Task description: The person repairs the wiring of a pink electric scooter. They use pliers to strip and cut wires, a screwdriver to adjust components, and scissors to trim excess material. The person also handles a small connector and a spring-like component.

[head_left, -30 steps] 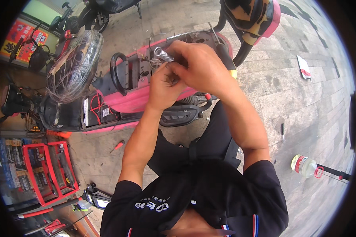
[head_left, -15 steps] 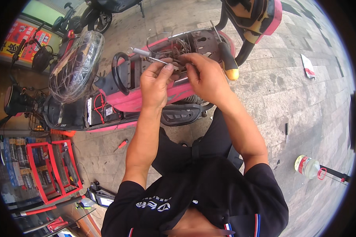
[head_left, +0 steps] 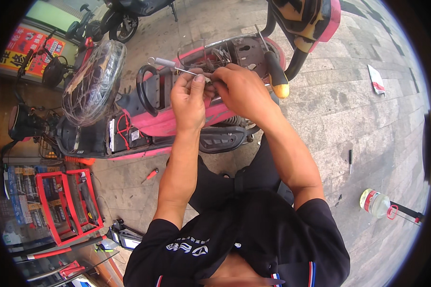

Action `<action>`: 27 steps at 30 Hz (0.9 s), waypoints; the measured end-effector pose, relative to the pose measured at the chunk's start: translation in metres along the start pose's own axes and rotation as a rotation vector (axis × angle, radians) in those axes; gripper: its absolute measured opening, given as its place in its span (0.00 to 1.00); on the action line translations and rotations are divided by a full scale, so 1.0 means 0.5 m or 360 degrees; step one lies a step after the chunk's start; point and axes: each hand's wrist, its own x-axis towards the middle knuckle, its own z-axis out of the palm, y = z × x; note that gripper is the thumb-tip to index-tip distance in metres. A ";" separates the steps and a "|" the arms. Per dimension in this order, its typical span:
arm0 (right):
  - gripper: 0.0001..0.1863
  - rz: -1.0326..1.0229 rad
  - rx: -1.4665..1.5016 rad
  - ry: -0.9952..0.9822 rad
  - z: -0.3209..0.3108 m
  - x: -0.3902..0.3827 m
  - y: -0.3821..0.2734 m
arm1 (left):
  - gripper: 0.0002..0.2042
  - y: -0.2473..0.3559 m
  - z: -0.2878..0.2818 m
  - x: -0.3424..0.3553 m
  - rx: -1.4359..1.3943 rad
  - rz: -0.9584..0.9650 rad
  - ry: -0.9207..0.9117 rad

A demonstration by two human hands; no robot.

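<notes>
Above the pink scooter [head_left: 153, 120], my left hand [head_left: 189, 105] pinches a thin metal rod [head_left: 186, 71] between thumb and fingers. At the rod's far left end shows a coil spring [head_left: 164, 62] with a round loop. My right hand [head_left: 244, 93] is closed beside the left one, its fingertips meeting near the rod's other end; what they grip is hidden behind the fingers. Just beyond the hands, bundled wires [head_left: 214, 58] lie in the scooter's opened seat area. A large screwdriver [head_left: 276, 74] with a black and yellow handle rests at the scooter's rear, right of my right hand.
A plastic-wrapped seat [head_left: 95, 83] sits on the scooter's left part. Paving holds a red-handled screwdriver [head_left: 151, 175], a slim black-handled tool [head_left: 350, 160], a clear bottle [head_left: 376, 203] and a white packet [head_left: 376, 79]. A red rack [head_left: 67, 205] stands at lower left.
Both hands have shifted slightly left, and my right hand has closed in nearer to the left. The rod and spring have moved a little left with them.
</notes>
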 end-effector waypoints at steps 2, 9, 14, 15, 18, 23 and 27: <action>0.05 0.0034 -0.0025 -0.0043 0.003 0.005 -0.001 | 0.07 -0.004 0.001 0.001 -0.0028 0.0033 0.0028; 0.04 0.0023 0.0122 -0.0041 -0.003 0.001 -0.005 | 0.08 -0.004 0.000 0.003 -0.0181 -0.0040 0.0052; 0.04 0.0024 0.0199 -0.0058 -0.009 0.000 0.001 | 0.08 0.006 0.004 0.002 -0.0163 -0.0070 0.0011; 0.04 0.0025 0.0202 -0.0053 -0.009 0.000 0.002 | 0.07 0.008 0.007 0.001 -0.0144 -0.0063 -0.0006; 0.04 0.0016 0.0212 -0.0041 -0.008 0.002 0.003 | 0.08 0.016 0.019 -0.005 -0.0064 -0.0081 0.0007; 0.05 0.0064 0.0139 -0.0001 0.003 0.001 0.002 | 0.10 0.023 0.030 0.011 0.0459 -0.0153 0.0069; 0.05 0.0030 0.0120 0.0066 0.009 -0.001 0.005 | 0.13 0.004 0.039 0.033 0.0804 0.0118 0.0093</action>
